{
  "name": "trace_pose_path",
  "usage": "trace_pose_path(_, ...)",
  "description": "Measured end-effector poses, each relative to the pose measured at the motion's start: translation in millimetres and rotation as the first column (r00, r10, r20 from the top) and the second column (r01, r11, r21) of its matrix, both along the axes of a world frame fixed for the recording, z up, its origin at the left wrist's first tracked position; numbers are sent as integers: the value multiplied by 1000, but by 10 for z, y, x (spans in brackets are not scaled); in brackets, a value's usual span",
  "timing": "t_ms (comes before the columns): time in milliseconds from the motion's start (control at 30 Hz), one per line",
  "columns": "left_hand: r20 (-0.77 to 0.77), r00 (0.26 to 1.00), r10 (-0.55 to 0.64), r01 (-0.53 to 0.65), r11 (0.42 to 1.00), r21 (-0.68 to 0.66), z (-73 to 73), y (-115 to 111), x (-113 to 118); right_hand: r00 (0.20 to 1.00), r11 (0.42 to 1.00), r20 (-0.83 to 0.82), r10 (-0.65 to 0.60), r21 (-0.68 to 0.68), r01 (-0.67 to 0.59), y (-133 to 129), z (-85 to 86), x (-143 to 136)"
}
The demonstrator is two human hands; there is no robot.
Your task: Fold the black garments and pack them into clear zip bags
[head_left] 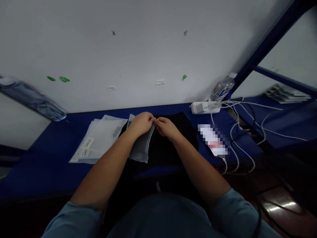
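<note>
A translucent plastic bag (139, 150) stands partly raised over a black cloth (165, 150) on the blue table (47, 165). My left hand (143, 123) pinches the bag's upper edge. Close against it, my right hand (167, 127) has its fingers closed at the same upper corner of the bag. The fingertips of both hands nearly touch. Left of my left arm lies a stack of flat translucent bags (104, 132) with small white labels.
At the right are a phone (213, 140) with a blurred screen, a white power strip (205, 107), several white cables and a plastic bottle (224, 87). Another bottle (34, 99) leans at the far left. A white wall (148, 56) rises behind the table.
</note>
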State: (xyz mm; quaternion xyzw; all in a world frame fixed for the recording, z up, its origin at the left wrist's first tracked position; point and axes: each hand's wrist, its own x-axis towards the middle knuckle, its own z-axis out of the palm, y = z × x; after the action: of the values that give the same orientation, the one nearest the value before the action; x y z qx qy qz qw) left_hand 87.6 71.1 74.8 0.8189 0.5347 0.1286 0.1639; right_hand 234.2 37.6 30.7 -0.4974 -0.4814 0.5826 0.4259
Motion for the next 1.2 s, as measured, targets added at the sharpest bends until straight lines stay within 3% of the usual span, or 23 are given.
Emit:
trace_pose_path(200, -21, 1000, 6, -5, 999, 52, -27, 9, 14, 998, 998, -59, 20, -59, -24, -59, 20, -20)
trace_pose_path(567, -20, 1000, -7, 8, 1000, 26, -37, 91, -1, 975, 985, -194, 112, -108, -135, -120, 29, -33)
trace_pose_path(800, 59, 998, -21, 25, 998, -65, -6, 135, -17, 965, 982, -223, 137, -94, -161, -159, 11, -55)
trace_pose_path(900, 112, 993, -45, 40, 998, 49, 114, 4, -72, 973, 995, -220, 74, -54, -88, -169, 16, -93)
trace_pose_path(1000, 85, 996, -23, 8, 987, 163, 207, -303, -117, 981, 1000, -194, -3, -18, 0, -158, 10, -125)
trace_pose_path(1100, -88, 996, 28, -16, 991, 134, 150, -633, -104, 988, 998, -149, -32, 48, 39, -131, -27, -137)
trace_pose_path(1200, -148, 986, 69, -49, 990, 133, -2, -805, -53, 997, 990, -76, -25, 135, 35, -113, -90, -136)
